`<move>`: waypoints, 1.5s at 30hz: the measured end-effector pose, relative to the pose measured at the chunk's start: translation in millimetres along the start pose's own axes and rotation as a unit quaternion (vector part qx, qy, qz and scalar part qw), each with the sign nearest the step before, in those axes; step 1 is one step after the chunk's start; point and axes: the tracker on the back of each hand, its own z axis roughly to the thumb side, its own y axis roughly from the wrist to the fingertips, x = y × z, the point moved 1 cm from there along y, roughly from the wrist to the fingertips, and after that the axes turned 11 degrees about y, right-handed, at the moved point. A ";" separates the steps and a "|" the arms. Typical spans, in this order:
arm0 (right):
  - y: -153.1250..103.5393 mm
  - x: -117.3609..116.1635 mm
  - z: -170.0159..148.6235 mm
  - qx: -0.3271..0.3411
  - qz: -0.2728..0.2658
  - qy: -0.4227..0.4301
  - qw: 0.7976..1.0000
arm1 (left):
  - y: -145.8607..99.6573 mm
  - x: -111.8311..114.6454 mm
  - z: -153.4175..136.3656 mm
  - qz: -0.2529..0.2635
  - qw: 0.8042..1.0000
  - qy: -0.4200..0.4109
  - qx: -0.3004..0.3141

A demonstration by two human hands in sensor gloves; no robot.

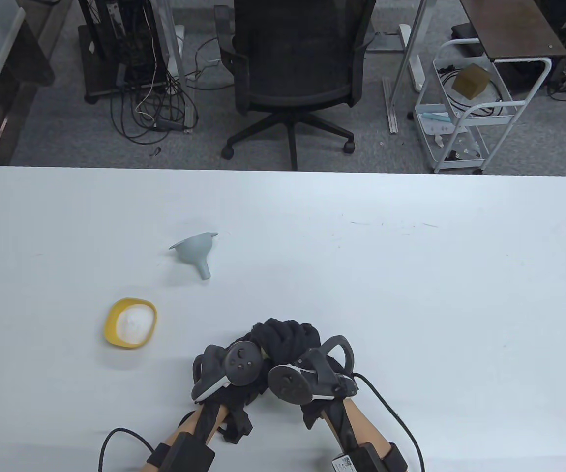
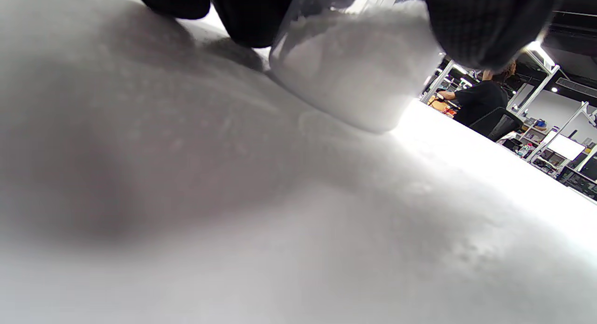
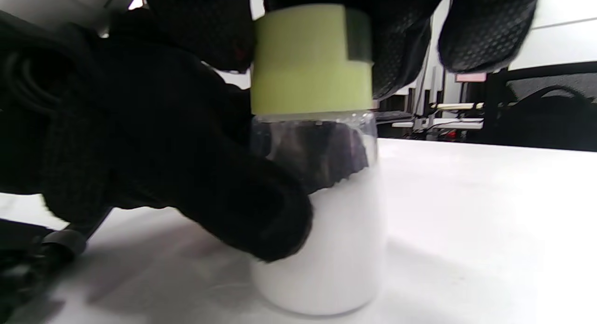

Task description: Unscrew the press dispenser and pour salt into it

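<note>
The press dispenser is a clear jar [image 3: 336,249] about half full of white salt, with a light green cap [image 3: 310,58]. It stands upright on the white table. My left hand [image 1: 270,339] grips the jar body, its gloved fingers [image 3: 224,207] wrapped round the side. My right hand [image 1: 305,340] holds the cap from above, with fingers [image 3: 401,58] on both sides of it. In the left wrist view the jar's base [image 2: 359,77] shows below my fingers [image 2: 480,25]. In the table view the hands hide the dispenser.
A grey funnel [image 1: 195,251] lies on its side to the far left of the hands. A yellow bowl [image 1: 111,324] of white salt sits to the left of the hands. The table [image 1: 410,295] stretches to the right. An office chair [image 1: 292,73] stands beyond the far edge.
</note>
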 end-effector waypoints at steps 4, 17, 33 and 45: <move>0.3 0.7 0.5 0.008 0.034 0.016 0.999 | 0.0 0.0 0.0 0.000 1.000 0.000 0.000; -4.1 2.0 -5.8 -0.072 -0.083 -0.049 0.993 | 0.0 0.0 0.0 0.000 1.000 0.000 0.000; -2.0 6.9 -0.6 0.011 -0.015 0.039 0.999 | 0.0 0.0 0.0 0.000 1.000 0.000 0.000; -4.2 1.6 -12.6 -0.092 -0.040 -0.034 0.994 | -1.7 0.7 1.0 -0.006 1.000 0.001 0.003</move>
